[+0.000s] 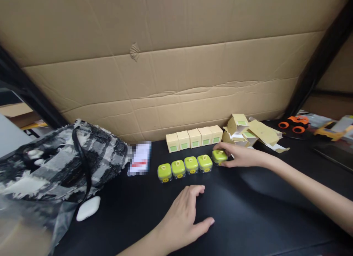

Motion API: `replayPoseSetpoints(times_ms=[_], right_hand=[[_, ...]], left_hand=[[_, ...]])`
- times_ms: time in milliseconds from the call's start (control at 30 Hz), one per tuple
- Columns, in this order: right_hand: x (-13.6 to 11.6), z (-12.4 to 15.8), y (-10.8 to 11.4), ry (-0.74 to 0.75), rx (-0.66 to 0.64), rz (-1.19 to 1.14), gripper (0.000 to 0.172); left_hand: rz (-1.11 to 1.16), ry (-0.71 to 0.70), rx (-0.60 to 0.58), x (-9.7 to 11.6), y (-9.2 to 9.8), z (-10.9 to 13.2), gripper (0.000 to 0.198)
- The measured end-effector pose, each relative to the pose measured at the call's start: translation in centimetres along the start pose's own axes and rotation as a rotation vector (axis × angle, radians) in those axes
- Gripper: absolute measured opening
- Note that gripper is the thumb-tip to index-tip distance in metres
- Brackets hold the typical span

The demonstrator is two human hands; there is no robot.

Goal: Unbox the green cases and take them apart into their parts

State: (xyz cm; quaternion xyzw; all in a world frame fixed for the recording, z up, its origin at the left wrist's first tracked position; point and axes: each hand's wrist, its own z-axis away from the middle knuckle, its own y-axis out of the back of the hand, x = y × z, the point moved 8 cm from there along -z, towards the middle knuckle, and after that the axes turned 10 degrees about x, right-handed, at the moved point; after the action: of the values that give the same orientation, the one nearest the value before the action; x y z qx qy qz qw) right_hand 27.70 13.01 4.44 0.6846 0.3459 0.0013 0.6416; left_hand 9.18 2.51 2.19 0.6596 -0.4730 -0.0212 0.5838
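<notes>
Four green jars [191, 164] are standing in a row, five small boxes [195, 139] lining their far side; nearer, the left hand [183, 215] is holding nothing, thumb and fingers apart. Just right of the row, a fifth jar [219, 156] is sitting with the right hand [242, 155] clasping it: too hard a leftward push could be knocking the row crooked.

The left hand [183, 215] and the right hand [234, 153] are bare, with slim fingers [195, 190] and short fingernails [212, 221]. Behind the hands, the slender forearms [300, 183] are bare too.
</notes>
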Motion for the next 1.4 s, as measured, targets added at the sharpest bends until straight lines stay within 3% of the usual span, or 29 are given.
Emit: replayPoseSetpoints(times_ms=[167, 333, 400, 467, 533, 667, 833, 1000, 1133, 1200, 1267, 1333, 1400], right_hand=[[-1.5, -1.7, -1.1, 0.081, -0.067, -0.032, 0.053], [-2.1, -1.5, -1.8, 0.084, -0.066, -0.012, 0.041], [-2.1, -1.4, -1.5, 0.080, -0.050, 0.000, 0.048], [-1.8, -1.7, -0.5, 0.065, -0.022, 0.017, 0.060], [-0.9, -2.7, 1.3, 0.036, 0.034, 0.050, 0.061], [1.3, -6.4, 5.0, -0.026, 0.139, 0.199, 0.049], [3.2, -9.3, 5.2, -0.083, 0.037, 0.347, 0.030], [2.1, -7.5, 7.9, -0.059, 0.088, 0.382, 0.041], [-1.9, -3.7, 10.5, 0.047, 0.224, 0.337, 0.054], [-4.7, -1.5, 9.7, 0.115, 0.248, 0.293, 0.055], [-7.5, 0.4, 7.2, 0.187, 0.188, 0.220, 0.049], [-10.1, 2.0, 3.5, 0.254, 0.068, 0.079, 0.041], [-12.0, 3.1, 0.7, 0.307, 0.010, 0.023, 0.042]], left_hand=[[-0.011, 0.003, -0.011, 0.1, 0.0, 0.1, 0.057], [-0.021, 0.009, -0.027, 0.0, -0.2, 0.1, 0.058], [-0.018, 0.013, -0.026, 0.0, -0.2, 0.1, 0.057], [-0.014, 0.011, -0.020, 0.0, -0.2, 0.1, 0.058], [-0.009, 0.003, -0.010, 0.1, -0.1, 0.2, 0.059], [0.006, -0.016, 0.022, 0.2, 0.1, 0.2, 0.057], [-0.010, -0.033, 0.034, 0.3, 0.1, 0.1, 0.055], [0.028, -0.025, 0.045, 0.2, 0.4, 0.1, 0.054], [0.117, 0.016, 0.124, 0.1, 1.6, 0.0, 0.047], [0.149, 0.021, 0.209, 0.0, 2.4, 0.0, 0.036], [0.180, 0.022, 0.292, -0.1, 3.2, 0.0, 0.032], [0.217, 0.029, 0.322, -0.4, 3.5, 0.1, 0.046], [0.250, 0.038, 0.279, -0.6, 3.1, 0.1, 0.070]])
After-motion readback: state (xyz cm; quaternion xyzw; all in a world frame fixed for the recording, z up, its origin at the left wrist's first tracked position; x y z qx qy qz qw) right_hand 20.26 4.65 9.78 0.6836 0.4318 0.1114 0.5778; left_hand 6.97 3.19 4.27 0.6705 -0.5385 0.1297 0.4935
